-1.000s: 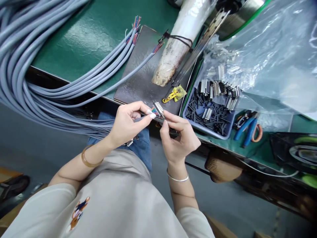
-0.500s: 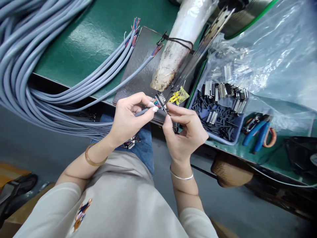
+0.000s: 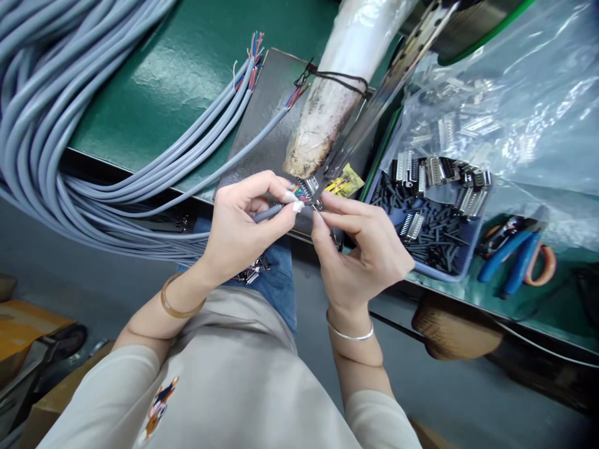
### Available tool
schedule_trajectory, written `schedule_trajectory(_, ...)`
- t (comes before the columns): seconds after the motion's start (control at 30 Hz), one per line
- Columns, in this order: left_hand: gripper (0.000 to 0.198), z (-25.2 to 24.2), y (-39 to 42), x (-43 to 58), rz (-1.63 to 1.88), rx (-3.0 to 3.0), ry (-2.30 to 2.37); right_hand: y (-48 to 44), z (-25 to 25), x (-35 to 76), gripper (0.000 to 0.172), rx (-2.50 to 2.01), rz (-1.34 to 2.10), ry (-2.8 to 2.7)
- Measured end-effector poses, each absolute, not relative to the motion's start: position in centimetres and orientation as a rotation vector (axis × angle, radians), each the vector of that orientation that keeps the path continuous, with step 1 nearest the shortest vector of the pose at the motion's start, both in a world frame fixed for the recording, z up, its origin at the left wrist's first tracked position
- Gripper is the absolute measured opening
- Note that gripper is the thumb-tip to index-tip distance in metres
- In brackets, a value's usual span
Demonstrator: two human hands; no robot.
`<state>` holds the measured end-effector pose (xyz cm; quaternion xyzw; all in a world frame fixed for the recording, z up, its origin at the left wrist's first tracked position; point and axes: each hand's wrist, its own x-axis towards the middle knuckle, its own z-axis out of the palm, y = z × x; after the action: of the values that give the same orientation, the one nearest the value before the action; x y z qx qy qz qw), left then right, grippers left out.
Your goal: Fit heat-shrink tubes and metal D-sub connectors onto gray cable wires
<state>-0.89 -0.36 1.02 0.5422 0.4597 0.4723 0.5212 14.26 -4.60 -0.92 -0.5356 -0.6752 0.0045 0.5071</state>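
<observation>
Two hands: the left hand (image 3: pixel 241 227) and the right hand (image 3: pixel 362 252), meeting on one connector (image 3: pixel 309 189) with one grey cable (image 3: pixel 269 213). Two bracelets, one per wrist. Beyond the left hand, four cable ends (image 3: pixel 255 53) with bared coloured wires. Right of the right hand, one blue tray (image 3: pixel 435 271), one blue-handled pliers (image 3: pixel 512 259), one clear bag (image 3: pixel 528 93). Connectors in the tray are too jumbled to count.

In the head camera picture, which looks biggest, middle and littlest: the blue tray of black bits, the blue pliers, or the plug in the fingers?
1. blue tray, the biggest.
2. blue pliers, about half the tray's width.
3. plug, pinched between left hand and right hand, the littlest, even though nearest the camera.
</observation>
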Motion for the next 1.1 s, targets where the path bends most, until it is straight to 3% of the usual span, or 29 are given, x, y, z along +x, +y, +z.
schedule_trajectory(0.3, 0.019, 0.2, 0.1, -1.2, 1.05, 1.292, 1.13, -4.6, -1.4, 14.5, 0.014, -1.31, -0.027, -1.674)
schedule_trajectory(0.67, 0.018, 1.2, 0.0, -1.3, 1.091, 1.336, 1.12, -4.5, -0.7, 14.4, 0.005, -1.352, -0.093, -1.708)
schedule_trajectory(1.1, 0.018, 0.3, -0.1, -1.6, 1.015, 1.358, 1.121, -5.1, -1.2, 14.9, 0.015, -1.296, -0.13, -1.855)
